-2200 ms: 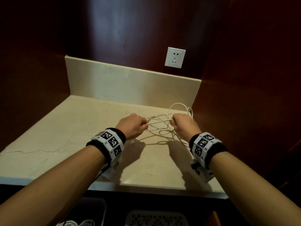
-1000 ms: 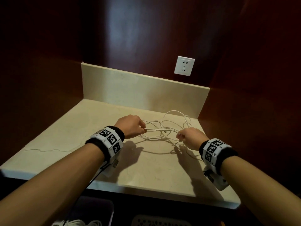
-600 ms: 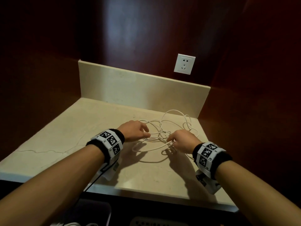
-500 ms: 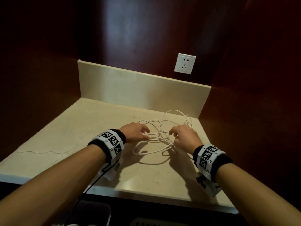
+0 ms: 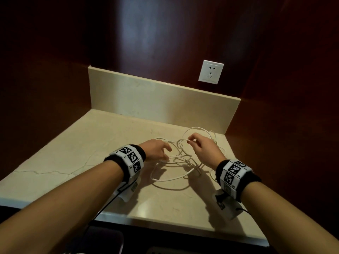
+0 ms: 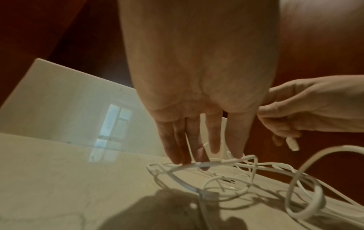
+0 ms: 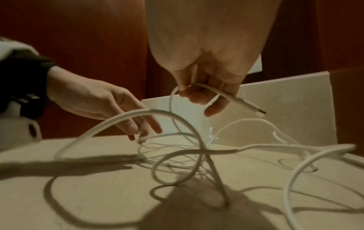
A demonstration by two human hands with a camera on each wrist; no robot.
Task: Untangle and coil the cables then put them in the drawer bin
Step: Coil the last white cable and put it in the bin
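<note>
- The right hand is raised above the counter and pinches one white cable just behind its plug; thumb and forefinger close on the cord, and the plug sticks out free beyond the fingers.
- The left hand holds nothing: its fingers are straight and angled down, their tips touching a raised loop at the left edge of the tangle.
- The cables, all thin and white, lie in loose crossed loops on the beige stone countertop, between and just beyond the two hands, near the right back corner.
- One wide loop reaches toward the front of the counter, between the wrists.
- Behind stand a low stone backsplash and a white wall socket on dark red panelling.
</note>
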